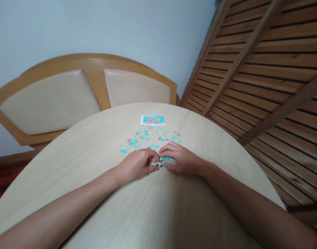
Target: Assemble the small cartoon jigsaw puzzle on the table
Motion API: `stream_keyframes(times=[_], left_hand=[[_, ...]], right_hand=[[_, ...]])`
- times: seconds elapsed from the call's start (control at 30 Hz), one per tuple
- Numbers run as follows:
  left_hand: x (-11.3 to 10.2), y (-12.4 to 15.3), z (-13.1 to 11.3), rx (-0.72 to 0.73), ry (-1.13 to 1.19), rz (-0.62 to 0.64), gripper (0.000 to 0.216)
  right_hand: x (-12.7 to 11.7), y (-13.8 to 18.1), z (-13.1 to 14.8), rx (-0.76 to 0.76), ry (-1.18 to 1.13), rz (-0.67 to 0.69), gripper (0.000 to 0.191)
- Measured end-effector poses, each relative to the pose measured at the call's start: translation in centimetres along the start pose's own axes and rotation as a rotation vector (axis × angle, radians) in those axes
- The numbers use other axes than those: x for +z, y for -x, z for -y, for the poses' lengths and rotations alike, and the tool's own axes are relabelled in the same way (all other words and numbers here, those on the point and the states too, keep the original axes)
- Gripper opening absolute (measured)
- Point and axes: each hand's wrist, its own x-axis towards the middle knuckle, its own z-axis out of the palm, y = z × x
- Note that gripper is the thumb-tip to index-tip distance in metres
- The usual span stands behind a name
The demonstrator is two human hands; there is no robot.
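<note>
A small cluster of jigsaw pieces (164, 159), teal and yellow with dark bits along the near edge, lies on the table between my two hands. My left hand (139, 162) comes in from the left with curled fingers, its thumb and fingertips at the cluster's left edge. From the other side my right hand (183, 159) grips the cluster, thumb near and fingers arched over the far edge. The fingers hide part of these pieces. Just beyond the hands, many loose jigsaw pieces (134, 141) are spread out, mostly teal with some pink and yellow.
Behind the loose pieces lies a picture card (155, 120) with pink and yellow cartoon figures on teal. Everything rests on a round pale wooden table (96, 138). A cushioned bench back (57, 100) stands behind it, and a slatted wooden panel (264, 69) rises at the right.
</note>
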Motion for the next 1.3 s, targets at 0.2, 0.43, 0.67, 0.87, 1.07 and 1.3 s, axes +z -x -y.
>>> stream_keyframes(times=[0.2, 0.43, 0.67, 0.87, 1.07, 1.3], left_hand=[[0.0, -0.4, 1.4, 0.082, -0.092, -0.196, 0.013], [0.9, -0.4, 2.9, 0.315, -0.069, -0.18, 0.028], [0.9, -0.3, 2.8, 0.334, -0.057, -0.159, 0.036], [1.0, -0.4, 3.0, 0.322, -0.056, -0.159, 0.04], [1.0, -0.3, 3.0, 0.329, -0.042, -0.182, 0.04], [-0.1, -0.9, 4.0, 0.064, -0.014, -0.397, 0.019]], right_hand=[[0.1, 0.1, -0.1, -0.001, -0.002, -0.008, 0.03], [0.1, 0.2, -0.1, -0.015, -0.003, -0.026, 0.029], [0.0, 0.1, -0.1, -0.029, -0.006, -0.03, 0.03], [-0.2, 0.0, 0.0, -0.055, -0.021, -0.023, 0.026], [-0.3, -0.1, 0.1, -0.095, -0.03, -0.012, 0.022], [-0.4, -0.1, -0.1, -0.048, -0.068, -0.022, 0.022]])
